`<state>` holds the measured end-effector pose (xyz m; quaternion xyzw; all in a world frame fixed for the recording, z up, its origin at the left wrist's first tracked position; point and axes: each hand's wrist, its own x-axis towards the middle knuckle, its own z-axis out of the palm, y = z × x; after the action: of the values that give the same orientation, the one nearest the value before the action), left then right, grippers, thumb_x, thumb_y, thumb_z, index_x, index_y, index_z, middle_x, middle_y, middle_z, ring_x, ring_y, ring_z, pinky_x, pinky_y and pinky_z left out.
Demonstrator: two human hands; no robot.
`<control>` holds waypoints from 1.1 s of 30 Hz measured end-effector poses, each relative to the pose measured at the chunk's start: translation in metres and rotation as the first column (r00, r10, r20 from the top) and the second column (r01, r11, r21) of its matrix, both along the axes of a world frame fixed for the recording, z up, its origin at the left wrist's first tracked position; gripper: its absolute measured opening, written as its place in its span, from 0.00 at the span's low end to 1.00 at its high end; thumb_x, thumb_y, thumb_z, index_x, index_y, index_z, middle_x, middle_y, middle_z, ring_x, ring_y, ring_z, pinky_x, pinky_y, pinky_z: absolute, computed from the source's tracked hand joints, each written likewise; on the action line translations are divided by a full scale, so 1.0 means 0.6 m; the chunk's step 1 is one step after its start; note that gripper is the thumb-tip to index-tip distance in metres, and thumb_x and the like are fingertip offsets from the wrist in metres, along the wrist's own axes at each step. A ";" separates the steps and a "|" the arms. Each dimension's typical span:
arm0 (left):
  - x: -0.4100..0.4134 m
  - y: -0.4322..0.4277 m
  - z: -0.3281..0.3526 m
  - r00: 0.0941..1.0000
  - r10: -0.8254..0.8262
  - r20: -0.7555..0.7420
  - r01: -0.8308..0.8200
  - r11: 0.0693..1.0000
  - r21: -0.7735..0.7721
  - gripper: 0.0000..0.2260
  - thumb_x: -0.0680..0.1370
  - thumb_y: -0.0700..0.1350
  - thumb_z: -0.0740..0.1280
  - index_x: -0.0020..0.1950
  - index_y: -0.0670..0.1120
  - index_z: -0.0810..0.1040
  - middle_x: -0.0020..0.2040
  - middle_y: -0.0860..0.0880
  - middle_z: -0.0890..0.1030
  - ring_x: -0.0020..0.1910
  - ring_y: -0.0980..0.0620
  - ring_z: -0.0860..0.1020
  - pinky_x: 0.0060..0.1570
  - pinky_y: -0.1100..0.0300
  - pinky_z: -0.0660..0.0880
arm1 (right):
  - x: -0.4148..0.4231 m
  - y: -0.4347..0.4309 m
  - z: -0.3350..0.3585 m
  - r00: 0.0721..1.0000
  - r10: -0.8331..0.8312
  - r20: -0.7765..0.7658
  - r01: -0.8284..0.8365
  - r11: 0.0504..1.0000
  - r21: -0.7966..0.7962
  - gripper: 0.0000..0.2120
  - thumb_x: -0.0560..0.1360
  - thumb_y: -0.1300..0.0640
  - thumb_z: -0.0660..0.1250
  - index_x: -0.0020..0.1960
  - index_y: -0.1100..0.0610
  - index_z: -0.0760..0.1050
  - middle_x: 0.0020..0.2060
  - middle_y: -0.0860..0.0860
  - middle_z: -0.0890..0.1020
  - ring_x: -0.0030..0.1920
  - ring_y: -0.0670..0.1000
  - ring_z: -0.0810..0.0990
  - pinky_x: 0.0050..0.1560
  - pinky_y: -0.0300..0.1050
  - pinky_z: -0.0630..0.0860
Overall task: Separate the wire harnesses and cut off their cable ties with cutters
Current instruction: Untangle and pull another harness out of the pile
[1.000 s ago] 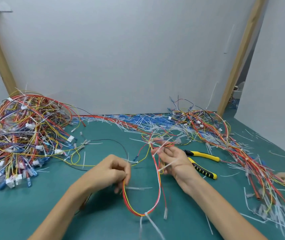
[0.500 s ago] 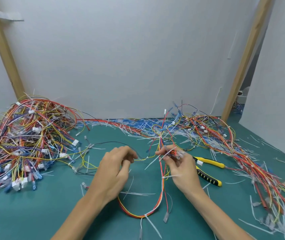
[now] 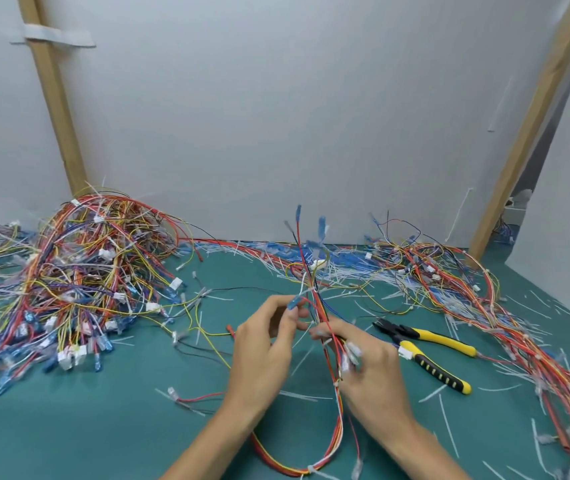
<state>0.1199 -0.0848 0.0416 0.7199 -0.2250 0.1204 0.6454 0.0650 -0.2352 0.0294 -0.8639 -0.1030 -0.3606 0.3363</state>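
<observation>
Wire harness (image 3: 339, 420): red, yellow and orange leads, being held up off the table (image 3: 86, 427) between the two hands. Long axis is running away from the person, from a loop near the bottom edge up between the hands to loose blue-capped ends rising above them.

Cable tie (image 3: 311, 468): white, sitting around the bottom of the loop, on the near side of both hands and not yet cut.

Right hand (image 3: 370, 372): fingers are curling around the bundled leads and gripping them mid-length.

Left hand (image 3: 262, 348): thumb and fingertips are pinching a single blue wire end (image 3: 292, 302) just beside the bundle, apparently teasing it clear.

Cutters (image 3: 429, 351): yellow-and-black handles, lying flat on the table just right of the right hand, nose pointing towards it, untouched. The right hand is the nearer one; a pickup probably means handing the bundle over to the left.

Surroundings: a large tangled pile (image 3: 79, 271) at left, a second strung-out pile (image 3: 460, 282) at right, and cut tie scraps (image 3: 339, 271) lying across the back of the table.
</observation>
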 end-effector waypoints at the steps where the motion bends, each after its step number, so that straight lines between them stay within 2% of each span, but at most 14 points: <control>1: 0.003 0.002 0.000 1.000 0.005 -0.021 -0.004 1.000 0.006 0.08 0.83 0.45 0.63 0.52 0.53 0.81 0.45 0.59 0.85 0.45 0.60 0.84 0.49 0.60 0.79 | -0.002 0.003 0.001 1.000 0.008 0.009 -0.008 1.000 -0.011 0.25 0.68 0.75 0.62 0.52 0.48 0.81 0.47 0.35 0.84 0.43 0.39 0.83 0.46 0.33 0.77; 4: 0.008 0.003 -0.004 0.995 -0.009 -0.101 0.013 0.999 0.036 0.09 0.83 0.47 0.63 0.53 0.52 0.83 0.44 0.59 0.86 0.46 0.61 0.83 0.53 0.56 0.79 | -0.007 0.012 0.010 0.998 0.060 0.014 -0.060 0.998 -0.021 0.19 0.73 0.64 0.56 0.53 0.46 0.80 0.50 0.39 0.84 0.45 0.36 0.82 0.45 0.30 0.75; 7: 0.009 0.000 -0.006 0.981 -0.067 -0.181 0.061 0.997 -0.042 0.07 0.82 0.47 0.66 0.53 0.50 0.84 0.44 0.53 0.86 0.47 0.53 0.84 0.52 0.54 0.80 | -0.008 0.011 0.008 0.994 0.110 -0.026 -0.112 0.991 -0.078 0.24 0.71 0.71 0.60 0.57 0.47 0.79 0.60 0.38 0.81 0.55 0.30 0.76 0.53 0.27 0.72; 10: 0.011 -0.001 -0.005 0.957 -0.149 -0.248 0.090 0.968 -0.233 0.05 0.79 0.41 0.70 0.53 0.46 0.84 0.45 0.48 0.87 0.45 0.52 0.84 0.43 0.62 0.79 | -0.004 0.010 -0.005 0.991 0.097 -0.094 -0.116 0.968 -0.223 0.33 0.66 0.76 0.65 0.59 0.43 0.76 0.54 0.39 0.80 0.59 0.43 0.79 0.55 0.43 0.78; 12: 0.010 -0.001 -0.005 0.942 -0.164 -0.293 0.069 0.949 -0.308 0.04 0.77 0.39 0.72 0.51 0.44 0.84 0.44 0.46 0.86 0.43 0.54 0.83 0.40 0.63 0.79 | 0.001 0.018 -0.010 0.995 0.042 -0.089 -0.070 0.938 -0.339 0.30 0.64 0.75 0.65 0.56 0.45 0.79 0.48 0.42 0.79 0.63 0.49 0.77 0.56 0.47 0.77; 15: 0.010 -0.001 -0.006 0.929 -0.176 -0.325 0.051 0.932 -0.359 0.04 0.73 0.41 0.75 0.47 0.46 0.84 0.43 0.46 0.86 0.41 0.55 0.82 0.39 0.63 0.78 | 0.002 0.026 -0.014 0.999 0.031 -0.036 -0.043 0.905 -0.424 0.26 0.66 0.75 0.66 0.54 0.49 0.81 0.43 0.46 0.79 0.72 0.50 0.70 0.60 0.44 0.71; 17: 0.012 0.002 -0.003 0.936 -0.180 -0.303 0.058 0.927 -0.371 0.04 0.70 0.45 0.76 0.42 0.48 0.84 0.41 0.47 0.85 0.40 0.56 0.82 0.41 0.64 0.77 | 0.000 0.028 -0.012 1.000 0.027 -0.010 -0.028 0.876 -0.481 0.25 0.67 0.72 0.63 0.55 0.48 0.81 0.43 0.45 0.79 0.73 0.50 0.69 0.61 0.41 0.67; 20: 0.015 0.003 -0.004 0.951 -0.177 -0.252 0.084 0.936 -0.342 0.06 0.69 0.47 0.75 0.43 0.47 0.82 0.38 0.51 0.83 0.38 0.57 0.80 0.41 0.67 0.75 | -0.003 0.032 -0.009 1.000 0.026 0.013 -0.016 0.869 -0.494 0.25 0.66 0.72 0.65 0.54 0.48 0.81 0.44 0.45 0.80 0.72 0.51 0.69 0.62 0.40 0.65; 22: 0.018 0.003 -0.007 0.965 -0.147 -0.215 0.076 0.948 -0.308 0.05 0.73 0.44 0.75 0.43 0.47 0.79 0.37 0.52 0.81 0.37 0.56 0.79 0.39 0.65 0.76 | -0.004 0.034 -0.009 0.998 0.047 -0.030 -0.056 0.908 -0.415 0.24 0.68 0.72 0.66 0.56 0.48 0.80 0.49 0.42 0.80 0.71 0.49 0.68 0.66 0.39 0.64; 24: 0.024 0.006 -0.009 0.993 -0.031 -0.113 0.009 0.982 -0.190 0.06 0.77 0.42 0.73 0.45 0.46 0.76 0.39 0.50 0.79 0.38 0.54 0.78 0.41 0.54 0.78 | -0.007 0.033 -0.002 0.986 0.112 -0.126 -0.137 0.968 -0.211 0.26 0.71 0.72 0.67 0.58 0.45 0.79 0.55 0.34 0.78 0.68 0.45 0.69 0.66 0.38 0.65; 26: 0.029 0.013 -0.007 0.996 0.083 0.023 -0.081 0.994 -0.076 0.06 0.80 0.42 0.70 0.47 0.46 0.73 0.44 0.46 0.79 0.42 0.54 0.81 0.42 0.50 0.79 | -0.008 0.030 0.006 0.972 0.174 -0.156 -0.176 0.984 0.003 0.28 0.71 0.73 0.66 0.59 0.43 0.80 0.57 0.34 0.79 0.64 0.46 0.75 0.61 0.36 0.70; 28: 0.031 0.025 0.000 0.974 0.173 0.146 -0.167 0.985 -0.051 0.06 0.81 0.39 0.67 0.48 0.48 0.72 0.50 0.46 0.76 0.48 0.58 0.83 0.44 0.58 0.80 | -0.006 0.024 0.015 0.981 0.138 -0.136 -0.115 0.979 0.166 0.28 0.73 0.73 0.65 0.56 0.41 0.81 0.54 0.40 0.83 0.58 0.48 0.80 0.53 0.38 0.75; 31: 0.039 0.043 0.008 0.901 0.263 0.346 -0.291 0.956 0.030 0.07 0.79 0.37 0.68 0.49 0.49 0.74 0.51 0.52 0.72 0.44 0.59 0.82 0.45 0.68 0.76 | -0.002 0.010 0.020 0.994 0.049 -0.096 -0.015 0.945 0.326 0.27 0.75 0.73 0.65 0.50 0.38 0.80 0.48 0.41 0.83 0.51 0.47 0.81 0.46 0.36 0.76; 33: 0.046 0.052 0.008 0.854 0.276 0.442 -0.350 0.932 0.093 0.06 0.78 0.36 0.70 0.50 0.46 0.78 0.50 0.52 0.73 0.41 0.59 0.79 0.45 0.72 0.72 | 0.002 0.000 0.021 0.996 0.012 -0.086 0.025 0.907 0.420 0.24 0.76 0.72 0.65 0.48 0.42 0.81 0.47 0.43 0.83 0.48 0.47 0.81 0.43 0.41 0.77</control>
<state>0.1473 -0.0539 0.0466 0.7561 -0.2480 0.3569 0.4892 0.0661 -0.2349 0.0420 -0.7864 -0.0054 -0.3377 0.5172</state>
